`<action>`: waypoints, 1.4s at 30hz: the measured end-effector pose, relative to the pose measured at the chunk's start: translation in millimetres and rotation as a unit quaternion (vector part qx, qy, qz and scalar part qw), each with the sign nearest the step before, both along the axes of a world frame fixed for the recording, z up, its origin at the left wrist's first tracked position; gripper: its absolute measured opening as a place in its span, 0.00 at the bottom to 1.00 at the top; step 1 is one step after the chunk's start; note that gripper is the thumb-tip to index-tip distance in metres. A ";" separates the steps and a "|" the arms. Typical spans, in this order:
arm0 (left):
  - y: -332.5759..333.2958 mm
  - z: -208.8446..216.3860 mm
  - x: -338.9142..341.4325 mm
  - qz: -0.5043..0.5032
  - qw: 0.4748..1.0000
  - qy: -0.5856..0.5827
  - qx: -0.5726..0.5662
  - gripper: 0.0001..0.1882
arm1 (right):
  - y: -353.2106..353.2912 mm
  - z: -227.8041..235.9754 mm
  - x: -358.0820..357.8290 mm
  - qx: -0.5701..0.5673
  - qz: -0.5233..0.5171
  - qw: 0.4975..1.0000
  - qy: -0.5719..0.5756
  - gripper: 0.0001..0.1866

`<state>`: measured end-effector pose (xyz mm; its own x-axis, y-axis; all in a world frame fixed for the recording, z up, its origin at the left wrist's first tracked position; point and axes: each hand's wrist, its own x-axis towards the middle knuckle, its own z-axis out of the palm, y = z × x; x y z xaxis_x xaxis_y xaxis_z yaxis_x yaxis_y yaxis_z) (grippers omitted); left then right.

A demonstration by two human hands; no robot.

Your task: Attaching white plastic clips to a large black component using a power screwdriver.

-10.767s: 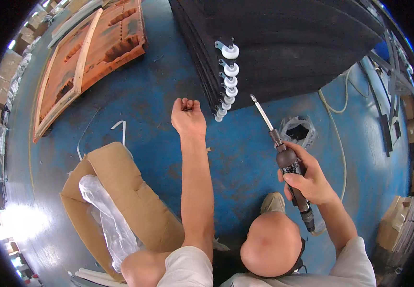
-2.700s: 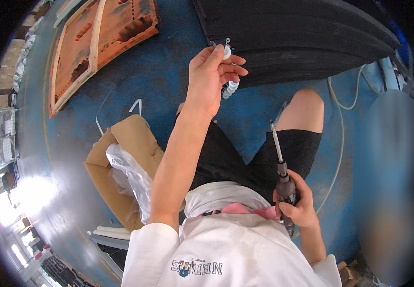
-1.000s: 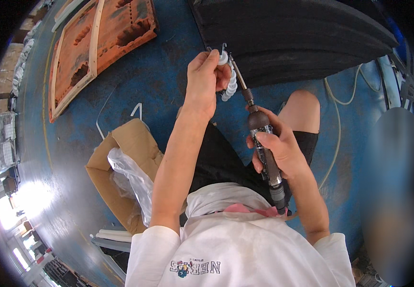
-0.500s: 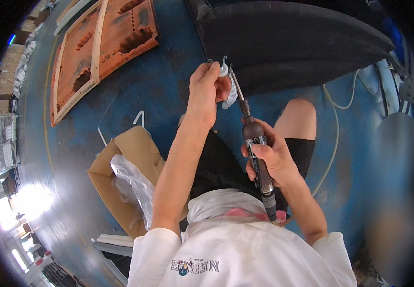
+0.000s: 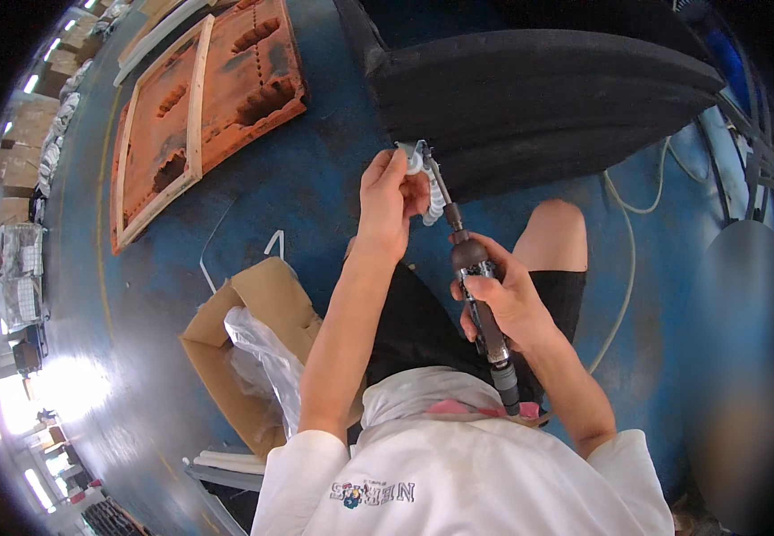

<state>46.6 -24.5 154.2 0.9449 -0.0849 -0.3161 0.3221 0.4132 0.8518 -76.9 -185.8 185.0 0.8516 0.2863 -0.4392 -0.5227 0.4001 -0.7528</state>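
Observation:
My left hand (image 5: 389, 204) pinches the end of a string of white plastic rings or clips (image 5: 434, 207). The rest of the string hangs down beside my fingers, and its exact kind is too small to tell. A small thin metal piece shows at my fingertips. My right hand (image 5: 510, 299) is wrapped round a dark straight power screwdriver (image 5: 469, 254), thumb on its body. Its long bit points up and away, with the tip right beside the white piece. Just beyond both hands stands a black fabric-covered curved panel (image 5: 530, 107).
An open cardboard box (image 5: 204, 344) with clear plastic inside stands at my left. Farther off leans an orange panel with a wooden frame (image 5: 195, 107). A pale hose (image 5: 630, 259) runs over the blue floor on the right. White bars (image 5: 231, 460) lie at lower left.
The bit's tip has come closer to the white piece at my left fingertips. The whole view has shifted slightly, so everything sits a little lower. Both hands keep their holds.

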 end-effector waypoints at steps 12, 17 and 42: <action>-0.3 1.1 5.6 -0.006 1.000 -0.026 -0.013 0.11 | 3.5 -2.6 4.2 -0.007 -0.001 1.000 0.000 0.33; -2.1 4.0 10.6 -0.006 1.000 -0.025 0.003 0.12 | 6.4 -1.0 11.4 -0.026 -0.004 1.000 -0.011 0.32; -0.5 7.6 16.7 0.000 1.000 0.003 0.003 0.10 | -3.0 2.1 24.0 -0.003 0.011 1.000 -0.007 0.35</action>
<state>63.2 -25.0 161.7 0.9428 -0.0822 -0.3231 0.3276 0.4085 0.8520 -52.9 -188.7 187.1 0.8513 0.3021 -0.4289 -0.5205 0.3845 -0.7624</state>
